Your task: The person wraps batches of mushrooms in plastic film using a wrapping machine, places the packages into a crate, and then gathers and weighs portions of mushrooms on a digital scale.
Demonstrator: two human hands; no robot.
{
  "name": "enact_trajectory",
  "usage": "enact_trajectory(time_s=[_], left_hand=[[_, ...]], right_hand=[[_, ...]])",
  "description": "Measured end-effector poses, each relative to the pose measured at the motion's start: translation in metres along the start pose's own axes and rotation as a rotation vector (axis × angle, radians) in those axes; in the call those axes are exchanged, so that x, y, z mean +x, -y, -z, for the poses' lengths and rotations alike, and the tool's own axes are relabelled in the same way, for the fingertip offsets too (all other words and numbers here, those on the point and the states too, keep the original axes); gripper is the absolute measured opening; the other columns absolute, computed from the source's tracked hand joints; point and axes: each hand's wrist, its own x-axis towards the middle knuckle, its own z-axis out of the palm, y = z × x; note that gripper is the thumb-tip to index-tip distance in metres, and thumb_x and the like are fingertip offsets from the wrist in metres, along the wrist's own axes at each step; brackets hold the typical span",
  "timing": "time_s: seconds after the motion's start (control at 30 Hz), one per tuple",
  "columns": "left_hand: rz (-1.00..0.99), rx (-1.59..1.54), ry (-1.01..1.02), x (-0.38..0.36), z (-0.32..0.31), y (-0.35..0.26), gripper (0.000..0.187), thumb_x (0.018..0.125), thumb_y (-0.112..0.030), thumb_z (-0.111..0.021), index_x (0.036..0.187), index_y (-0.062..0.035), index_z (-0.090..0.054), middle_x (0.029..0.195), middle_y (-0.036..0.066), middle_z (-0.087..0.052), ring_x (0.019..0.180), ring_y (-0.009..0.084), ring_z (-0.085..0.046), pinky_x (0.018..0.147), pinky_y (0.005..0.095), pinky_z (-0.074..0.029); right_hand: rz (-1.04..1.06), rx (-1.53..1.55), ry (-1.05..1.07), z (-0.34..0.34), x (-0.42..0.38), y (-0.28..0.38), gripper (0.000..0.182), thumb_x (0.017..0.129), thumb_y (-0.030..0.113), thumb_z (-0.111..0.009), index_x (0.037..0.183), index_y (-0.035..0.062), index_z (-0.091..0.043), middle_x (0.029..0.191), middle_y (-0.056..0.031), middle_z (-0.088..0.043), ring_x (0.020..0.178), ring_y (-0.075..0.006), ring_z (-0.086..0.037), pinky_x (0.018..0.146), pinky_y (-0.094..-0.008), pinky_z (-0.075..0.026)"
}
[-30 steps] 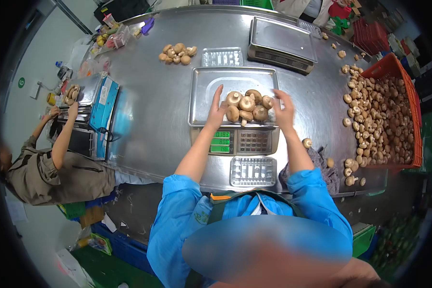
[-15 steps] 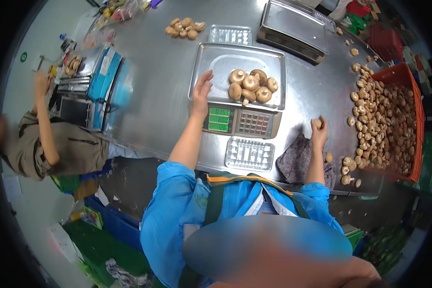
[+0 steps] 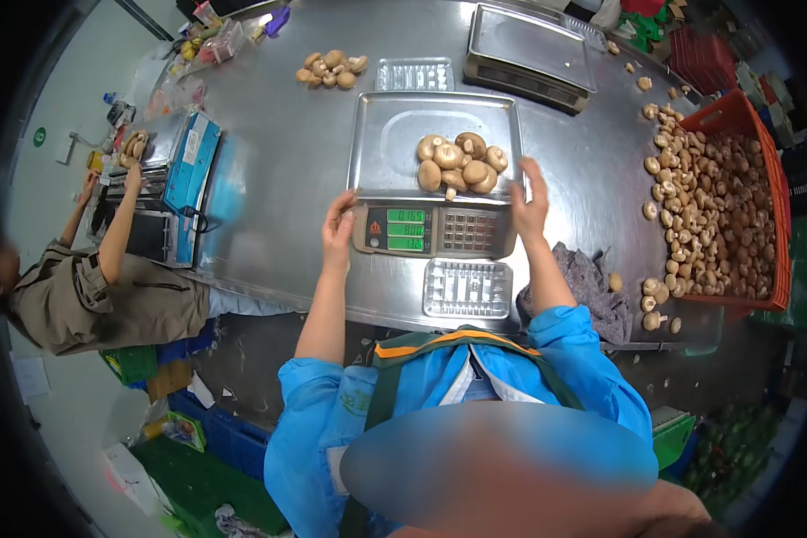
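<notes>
A pile of several brown mushrooms (image 3: 459,161) lies on the right half of the scale's metal pan (image 3: 390,134). The digital scale (image 3: 364,235) below it shows lit green figures. My left hand (image 3: 337,224) is beside the scale's left front corner, fingers loosely stretched and holding nothing. At the right front corner of the pan is my right hand (image 3: 531,202), its fingers apart, also with nothing in them. In front of the scale sits a clear plastic tray (image 3: 467,289), close to the table edge.
A red crate (image 3: 777,206) spills loose mushrooms (image 3: 690,206) onto the right side of the table. A grey cloth (image 3: 592,291) lies near the front edge. Farther back are a second scale (image 3: 533,49), another clear tray (image 3: 414,73) and a small mushroom pile (image 3: 332,69). A co-worker (image 3: 117,287) works at left.
My right hand has moved from above the cloth to the pan's right corner. My left hand has come down from the pan's left side. The scale's figures have changed.
</notes>
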Motion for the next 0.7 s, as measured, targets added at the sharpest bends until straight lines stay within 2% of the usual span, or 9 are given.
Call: enact_trajectory(time_s=[0.1,0.17,0.2,0.37,0.43,0.5,0.57,0.7], left_hand=[[0.084,0.074,-0.07,-0.017,0.028,0.005,0.04,0.088,-0.027,-0.051,0.121,-0.0047,-0.051,0.121,0.006,-0.052,0.11,0.0155,-0.048,0.087,0.0289,-0.039],[0.123,0.082,-0.098,-0.024,0.036,0.006,0.037,0.088,-0.025,-0.051,0.12,-0.0049,-0.051,0.12,0.006,-0.052,0.109,0.0152,-0.049,0.085,0.028,-0.04],[0.145,0.035,-0.154,-0.025,0.036,0.009,0.036,0.088,-0.024,-0.052,0.119,-0.005,-0.051,0.12,0.006,-0.052,0.108,0.015,-0.05,0.084,0.0273,-0.041],[0.183,-0.058,-0.225,-0.013,0.019,0.016,0.032,0.088,-0.022,-0.053,0.116,-0.0048,-0.053,0.119,0.006,-0.053,0.105,0.0148,-0.052,0.081,0.0254,-0.042],[0.159,-0.065,-0.162,-0.008,0.005,0.01,0.035,0.086,-0.024,-0.057,0.115,-0.0041,-0.053,0.112,0.006,-0.056,0.104,0.015,-0.052,0.083,0.0276,-0.04],[0.145,-0.046,-0.13,-0.003,-0.004,0.009,0.034,0.087,-0.022,-0.055,0.116,-0.0038,-0.053,0.114,0.006,-0.055,0.103,0.0152,-0.053,0.082,0.0268,-0.041],[0.135,-0.026,-0.095,-0.006,-0.015,0.008,0.033,0.088,-0.021,-0.053,0.117,-0.0035,-0.052,0.117,0.006,-0.054,0.103,0.0154,-0.053,0.081,0.026,-0.042],[0.17,-0.073,-0.067,-0.009,-0.026,0.011,0.032,0.088,-0.018,-0.052,0.116,-0.0016,-0.052,0.116,0.008,-0.054,0.1,0.0153,-0.054,0.076,0.026,-0.045]], right_hand=[[-0.321,0.082,-0.034,0.042,-0.012,-0.035,0.021,0.085,0.009,-0.057,0.105,0.0,-0.057,0.102,-0.0105,-0.062,0.098,-0.0183,-0.058,0.085,-0.0286,-0.045],[-0.392,0.201,-0.14,0.056,-0.025,-0.044,0.015,0.087,0.008,-0.054,0.099,-0.0009,-0.058,0.089,-0.0082,-0.064,0.089,-0.0145,-0.06,0.08,-0.0261,-0.046],[-0.409,0.231,-0.172,0.059,-0.031,-0.043,0.011,0.088,0.01,-0.054,0.091,-0.0004,-0.057,0.084,-0.0065,-0.062,0.083,-0.012,-0.058,0.076,-0.0255,-0.046],[-0.46,0.306,-0.081,0.062,-0.046,-0.033,0.011,0.088,0.011,-0.054,0.084,0.0011,-0.054,0.078,-0.005,-0.06,0.074,-0.0116,-0.057,0.071,-0.0241,-0.045],[-0.452,0.328,-0.024,0.055,-0.04,-0.019,0.01,0.088,0.01,-0.055,0.084,0.0006,-0.054,0.077,-0.005,-0.06,0.074,-0.0119,-0.057,0.071,-0.0238,-0.045],[-0.361,0.256,0.021,0.04,-0.027,-0.015,0.011,0.084,0.01,-0.059,0.09,0.0005,-0.056,0.077,-0.0046,-0.061,0.074,-0.0122,-0.057,0.071,-0.0251,-0.045],[-0.255,0.103,0.102,0.024,-0.004,0.017,0.019,0.079,0.011,-0.064,0.095,0.0024,-0.058,0.083,-0.0052,-0.061,0.076,-0.0138,-0.057,0.072,-0.027,-0.046],[0.002,-0.073,0.217,-0.01,0.021,0.052,0.035,0.071,0.019,-0.071,0.101,0.0059,-0.058,0.099,-0.0077,-0.059,0.087,-0.0236,-0.058,0.072,-0.0329,-0.047]])
